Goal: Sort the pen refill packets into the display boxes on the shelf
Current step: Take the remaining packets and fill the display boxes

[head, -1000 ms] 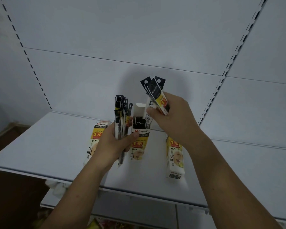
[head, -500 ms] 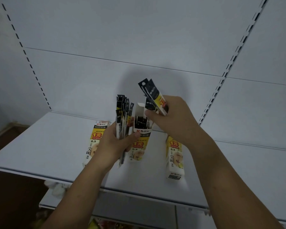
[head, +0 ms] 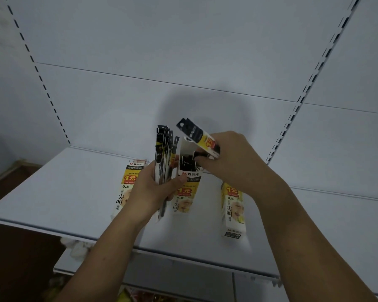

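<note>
Three white-and-yellow display boxes stand on the white shelf (head: 52,192): a left box (head: 127,186), a middle box (head: 187,186) with its top flap open, and a right box (head: 232,205). My left hand (head: 153,190) grips a bundle of several black pen refill packets (head: 163,153) upright, just left of the middle box. My right hand (head: 227,162) pinches a couple of packets (head: 200,136), tilted with black ends up-left, right above the middle box's opening. Dark packets show inside that box.
The white back panel (head: 183,51) rises behind, with slotted uprights at left (head: 42,83) and right (head: 303,94). A lower shelf (head: 183,275) sits under the front edge, with colourful goods (head: 151,298) at the bottom. Dark floor lies at the left.
My right hand has come down and tilted its packets leftward, from above the middle box to its opening. My left hand holds its bundle still.
</note>
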`<action>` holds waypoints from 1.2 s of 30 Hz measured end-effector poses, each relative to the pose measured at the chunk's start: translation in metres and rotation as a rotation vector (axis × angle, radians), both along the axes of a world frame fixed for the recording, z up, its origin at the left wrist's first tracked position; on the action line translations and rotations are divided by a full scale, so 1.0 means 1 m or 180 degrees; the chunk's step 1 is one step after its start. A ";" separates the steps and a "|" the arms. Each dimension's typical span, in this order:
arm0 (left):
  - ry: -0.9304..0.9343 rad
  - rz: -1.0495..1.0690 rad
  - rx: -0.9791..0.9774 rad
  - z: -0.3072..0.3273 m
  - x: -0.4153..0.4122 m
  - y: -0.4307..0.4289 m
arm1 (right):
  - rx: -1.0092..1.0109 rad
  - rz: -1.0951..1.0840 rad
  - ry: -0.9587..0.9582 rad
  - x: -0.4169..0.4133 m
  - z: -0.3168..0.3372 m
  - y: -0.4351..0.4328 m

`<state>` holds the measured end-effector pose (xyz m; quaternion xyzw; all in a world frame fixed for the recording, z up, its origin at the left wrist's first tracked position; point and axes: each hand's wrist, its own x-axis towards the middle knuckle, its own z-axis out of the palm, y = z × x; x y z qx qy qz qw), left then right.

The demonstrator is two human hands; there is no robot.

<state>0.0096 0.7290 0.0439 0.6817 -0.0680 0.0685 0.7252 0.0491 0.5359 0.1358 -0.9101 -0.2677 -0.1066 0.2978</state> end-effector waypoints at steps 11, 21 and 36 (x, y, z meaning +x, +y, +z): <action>-0.0061 -0.0015 0.0009 0.002 -0.001 -0.001 | -0.0265 0.0200 0.0158 0.001 0.000 -0.003; -0.0043 0.0022 0.0115 -0.002 0.002 0.001 | -0.0800 0.0292 0.0243 0.004 0.010 0.005; -0.0080 0.0097 0.0171 -0.002 0.005 -0.003 | -0.0863 0.0655 0.0357 0.007 -0.001 0.007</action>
